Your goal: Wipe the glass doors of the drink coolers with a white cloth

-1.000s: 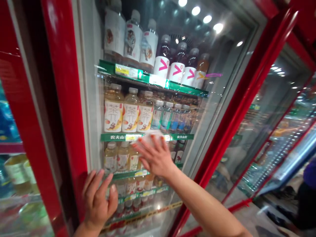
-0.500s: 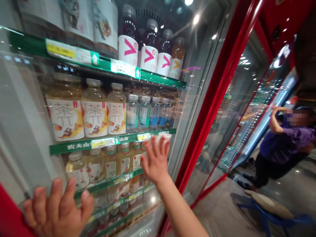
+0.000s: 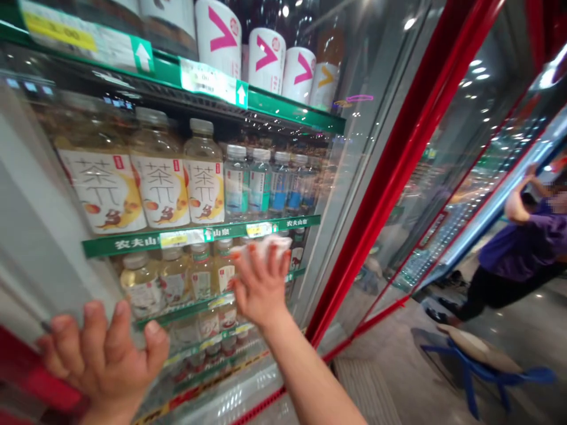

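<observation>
My right hand [image 3: 261,289] presses a crumpled white cloth [image 3: 282,242] flat against the glass door [image 3: 341,183] of a drinks cooler. Its fingers lie over the cloth, whose edge shows beyond the fingertips; whether it is cloth or paper I cannot tell. My left hand [image 3: 106,360] is at the lower left with fingers spread and nothing in it, near the door's red edge [image 3: 35,378]. Behind the glass, bottles of tea drink [image 3: 160,189] stand on a green-edged shelf [image 3: 133,243], with smaller bottles [image 3: 237,183] to their right.
A red door frame [image 3: 376,177] slants along the right, with more glass-fronted coolers beyond. A blue stool [image 3: 469,378] with a beige cushion [image 3: 481,348] stands on the grey floor. A person in a purple top [image 3: 514,248] is at the far right, arms raised toward another cooler.
My right hand and the white cloth have slid left across the glass. My left hand stays spread at the lower left. The view has shifted and come closer to the cooler.
</observation>
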`<state>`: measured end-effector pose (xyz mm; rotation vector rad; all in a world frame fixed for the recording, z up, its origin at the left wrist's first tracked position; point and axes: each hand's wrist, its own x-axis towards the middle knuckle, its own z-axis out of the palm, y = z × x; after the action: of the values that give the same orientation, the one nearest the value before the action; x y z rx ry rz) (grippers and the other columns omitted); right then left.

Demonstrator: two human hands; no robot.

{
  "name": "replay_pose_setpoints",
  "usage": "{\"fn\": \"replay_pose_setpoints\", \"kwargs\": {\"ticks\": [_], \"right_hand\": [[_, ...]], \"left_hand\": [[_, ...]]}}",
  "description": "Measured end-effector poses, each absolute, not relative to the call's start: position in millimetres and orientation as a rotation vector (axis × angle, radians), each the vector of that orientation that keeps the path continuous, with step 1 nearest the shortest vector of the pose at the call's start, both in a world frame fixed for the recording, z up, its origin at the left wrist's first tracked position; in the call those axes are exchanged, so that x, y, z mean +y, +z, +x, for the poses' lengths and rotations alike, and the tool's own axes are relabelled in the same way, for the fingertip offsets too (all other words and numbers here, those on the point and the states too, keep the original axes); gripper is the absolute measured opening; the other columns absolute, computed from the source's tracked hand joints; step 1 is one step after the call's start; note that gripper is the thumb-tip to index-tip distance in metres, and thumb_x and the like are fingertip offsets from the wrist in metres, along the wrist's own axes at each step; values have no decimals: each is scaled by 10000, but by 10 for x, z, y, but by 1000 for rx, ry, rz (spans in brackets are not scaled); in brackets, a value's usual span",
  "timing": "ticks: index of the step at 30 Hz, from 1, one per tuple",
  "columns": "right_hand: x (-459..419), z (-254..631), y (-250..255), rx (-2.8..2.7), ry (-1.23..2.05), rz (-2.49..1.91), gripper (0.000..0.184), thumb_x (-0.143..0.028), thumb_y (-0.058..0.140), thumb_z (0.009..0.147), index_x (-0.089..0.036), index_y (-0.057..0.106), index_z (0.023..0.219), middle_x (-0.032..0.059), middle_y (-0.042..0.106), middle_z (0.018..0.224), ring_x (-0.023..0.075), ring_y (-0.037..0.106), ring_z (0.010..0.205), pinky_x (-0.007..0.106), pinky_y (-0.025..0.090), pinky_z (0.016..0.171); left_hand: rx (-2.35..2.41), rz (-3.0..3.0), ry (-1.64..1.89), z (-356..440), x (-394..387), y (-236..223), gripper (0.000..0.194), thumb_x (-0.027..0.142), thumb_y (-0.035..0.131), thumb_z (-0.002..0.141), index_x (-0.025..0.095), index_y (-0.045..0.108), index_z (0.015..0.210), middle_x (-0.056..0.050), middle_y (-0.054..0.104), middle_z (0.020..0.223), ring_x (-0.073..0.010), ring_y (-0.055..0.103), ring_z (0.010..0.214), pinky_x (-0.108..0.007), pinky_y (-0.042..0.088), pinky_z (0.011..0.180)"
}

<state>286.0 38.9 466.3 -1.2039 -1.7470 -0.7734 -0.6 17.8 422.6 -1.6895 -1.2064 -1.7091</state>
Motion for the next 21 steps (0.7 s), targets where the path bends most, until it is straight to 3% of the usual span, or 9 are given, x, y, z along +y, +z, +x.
{"fn": "replay_pose_setpoints", "kwargs": {"ticks": [3,5,7,9,11,14,17,19,21], "right_hand": [[443,3286,4687,-1221,-800,-1414,797,-307,307,1131,-251,-92,1818,127,17,1915,346,-120,1768,818,152,1366],[300,3116,4405,-1149,-808,-1409,814,-300,300,1121,-233,-124,1813,108,-75,1913,299,-227,1742,797,129,1389],[87,2654,4073,-1334,-820,-1333,811,-371,463,1086,-273,156,1831,58,113,1915,322,-188,1753,771,121,1412],[-48,2180,3910,-1661,-868,-1151,700,-475,605,1022,-418,486,1709,-96,354,1843,294,-34,1784,642,128,1457],[-4,1974,4015,-1900,-897,-979,619,-503,648,996,-539,576,1609,-207,449,1769,235,80,1783,536,80,1469],[309,2316,4442,-1762,-823,-1136,710,-422,585,1056,-467,397,1739,-56,416,1823,336,115,1777,696,49,1423],[501,2840,4599,-1317,-676,-1390,767,-417,394,1143,-266,93,1832,149,142,1907,409,9,1776,793,127,1364],[405,2859,4380,-1157,-630,-1428,752,-359,242,1166,-215,-112,1813,172,-93,1909,351,-146,1771,793,129,1364],[181,2547,4000,-1189,-632,-1410,753,-276,192,1152,-196,-205,1787,164,-170,1899,304,-241,1752,788,145,1368]], "left_hand": [[-1090,-1567,-1419,128,131,4401,890,286,698,892,238,401,1730,-77,348,1836,-343,204,1754,-587,135,1458],[-1060,-1554,-1377,177,119,4474,867,253,688,909,189,401,1724,-106,351,1832,-320,205,1756,-557,124,1467],[-1057,-1550,-1369,191,103,4517,860,237,693,913,187,405,1722,-112,348,1830,-321,209,1756,-572,135,1467],[-1057,-1563,-1362,181,75,4549,865,199,697,914,195,398,1726,-109,338,1832,-302,200,1760,-547,131,1474],[-1046,-1590,-1356,165,41,4585,869,147,690,915,189,391,1730,-105,329,1833,-267,190,1762,-480,119,1480],[-1009,-1630,-1338,155,9,4639,869,114,681,916,175,383,1730,-88,315,1839,-247,177,1764,-431,101,1481],[-997,-1646,-1341,170,7,4665,872,115,677,923,174,367,1735,-69,283,1852,-242,151,1769,-421,79,1481],[-994,-1650,-1363,180,9,4664,868,114,669,926,174,363,1736,-67,272,1856,-231,137,1770,-410,67,1481],[-992,-1663,-1383,178,5,4651,859,121,662,932,187,368,1736,-62,274,1855,-219,132,1770,-402,59,1481]]}}
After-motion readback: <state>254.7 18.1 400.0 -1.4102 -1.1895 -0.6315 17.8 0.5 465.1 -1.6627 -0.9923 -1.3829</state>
